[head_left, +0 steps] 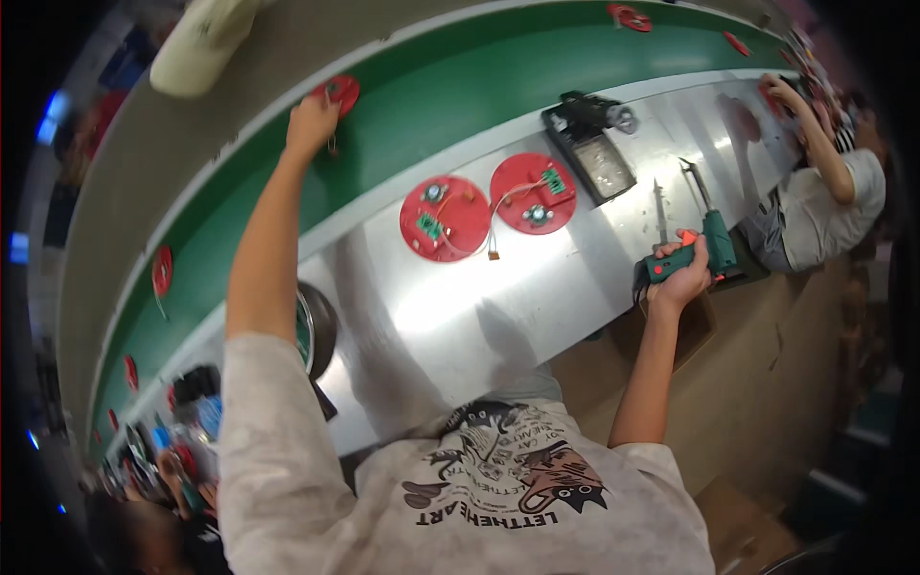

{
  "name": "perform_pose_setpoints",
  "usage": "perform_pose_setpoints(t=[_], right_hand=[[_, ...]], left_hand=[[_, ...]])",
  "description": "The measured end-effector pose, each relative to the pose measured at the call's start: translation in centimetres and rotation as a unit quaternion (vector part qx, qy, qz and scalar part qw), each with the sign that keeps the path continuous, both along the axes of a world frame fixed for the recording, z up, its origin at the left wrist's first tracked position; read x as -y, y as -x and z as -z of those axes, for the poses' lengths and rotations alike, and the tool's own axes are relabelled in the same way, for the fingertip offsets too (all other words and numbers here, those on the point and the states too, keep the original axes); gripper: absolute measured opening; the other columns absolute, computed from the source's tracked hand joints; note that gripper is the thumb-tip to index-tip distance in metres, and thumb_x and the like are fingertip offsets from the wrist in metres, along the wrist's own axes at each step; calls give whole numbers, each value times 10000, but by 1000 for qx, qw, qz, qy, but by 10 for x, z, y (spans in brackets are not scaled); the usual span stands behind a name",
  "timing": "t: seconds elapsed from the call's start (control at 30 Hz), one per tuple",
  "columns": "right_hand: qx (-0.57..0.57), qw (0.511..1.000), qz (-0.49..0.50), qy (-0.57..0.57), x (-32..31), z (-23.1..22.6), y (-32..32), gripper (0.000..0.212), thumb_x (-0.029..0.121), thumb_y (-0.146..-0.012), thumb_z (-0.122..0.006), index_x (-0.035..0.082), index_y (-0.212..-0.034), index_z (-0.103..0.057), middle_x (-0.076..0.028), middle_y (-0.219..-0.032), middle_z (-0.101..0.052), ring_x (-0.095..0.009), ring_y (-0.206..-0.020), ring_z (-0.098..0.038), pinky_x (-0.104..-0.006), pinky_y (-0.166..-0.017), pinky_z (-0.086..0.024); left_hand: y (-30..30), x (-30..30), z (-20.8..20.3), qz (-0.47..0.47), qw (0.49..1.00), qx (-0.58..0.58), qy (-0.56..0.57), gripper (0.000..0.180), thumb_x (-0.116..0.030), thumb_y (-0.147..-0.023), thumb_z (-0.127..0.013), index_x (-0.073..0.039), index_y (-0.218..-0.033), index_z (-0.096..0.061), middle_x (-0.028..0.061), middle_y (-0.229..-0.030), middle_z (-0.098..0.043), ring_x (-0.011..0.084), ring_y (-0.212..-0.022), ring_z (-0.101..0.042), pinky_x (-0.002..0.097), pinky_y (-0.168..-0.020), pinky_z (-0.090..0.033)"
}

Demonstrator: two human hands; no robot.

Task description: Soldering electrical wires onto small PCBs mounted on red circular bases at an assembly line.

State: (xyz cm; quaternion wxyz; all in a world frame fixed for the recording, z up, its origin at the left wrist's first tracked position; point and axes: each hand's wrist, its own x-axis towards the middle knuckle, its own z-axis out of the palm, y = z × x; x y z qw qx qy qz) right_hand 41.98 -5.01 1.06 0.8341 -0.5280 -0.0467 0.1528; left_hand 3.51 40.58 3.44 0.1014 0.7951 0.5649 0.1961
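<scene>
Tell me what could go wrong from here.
The red disc at the left hand, out over the green belt, might get knocked. The pointed green tool in the right hand might burn something if its tip is hot, which I can't tell. Wires between the two tabletop discs might tangle.

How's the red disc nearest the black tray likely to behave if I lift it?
The disc is probably stiff and fairly light, since it looks like a flat plastic plate. Its white wire seems floppy, curving loosely past the edge, so it may dangle or snag. Lying flat, the disc looks unlikely to roll.
</scene>
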Motion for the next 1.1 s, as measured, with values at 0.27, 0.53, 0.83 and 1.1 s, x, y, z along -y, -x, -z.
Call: perform_pose_setpoints(t=[0.27,0.53,0.83,1.1], right_hand=[[6,999,20,-27,-15,15,10,262,260,-928,-637,0,-927,-607,-93,-594,-582,-185,-462,-556,-318,-447,-468],[-6,1000,14,-2,-10,5,8,285,276,-927,-637,-5,-887,-616,-94,-580,-584,-175,-467,-566,-309,-448,-465],[44,999,-15,-8,-18,3,9,239,238,-923,-638,14,-850,-599,-93,-568,-578,-182,-440,-556,-313,-420,-447],[22,999,27,32,-11,20,-10,244,216,-913,-650,-18,-844,-651,-85,-648,-606,-186,-533,-584,-336,-504,-477]], left_hand=[[7,-18,-11,-102,993,-48,25,887,-705,-681,-767,96,-1041,-642,318,-1076,-684,449,-1060,-662,509,-906,-517],[-11,-39,14,-43,998,8,55,765,-587,-737,-780,93,-1065,-654,311,-1055,-690,429,-1034,-680,492,-902,-520],[-1,55,-34,137,983,-69,103,649,-546,-633,-872,60,-767,-679,264,-872,-698,314,-769,-702,442,-671,-533],[14,294,-90,296,928,-208,89,632,-611,-643,-775,-46,-926,-738,199,-867,-711,348,-826,-704,458,-745,-558]])
